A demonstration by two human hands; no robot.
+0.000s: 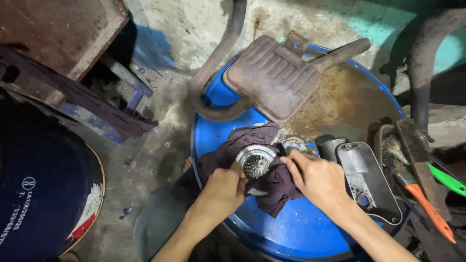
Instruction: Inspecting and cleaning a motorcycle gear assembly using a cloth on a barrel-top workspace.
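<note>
Your left hand (224, 187) pinched the toothed steel gear hub (256, 161) at its rim; your right hand (315, 177), fingers curled, pressed the crumpled maroon rag (274, 187) against it. Both sat mid-lid on a glossy blue drum (291, 228). A rusted, ribbed muffler (274, 77) lay at twelve o'clock, wire brushes (412, 145) at three, a dark labelled drum (39, 194) at nine, on stained concrete.

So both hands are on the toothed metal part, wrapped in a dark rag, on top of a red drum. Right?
Not quite: the drum is blue, not red, as the head view shows. The rest holds: the left hand and right hand are on the toothed metal part, which sits in a dark rag on the drum top.
</note>
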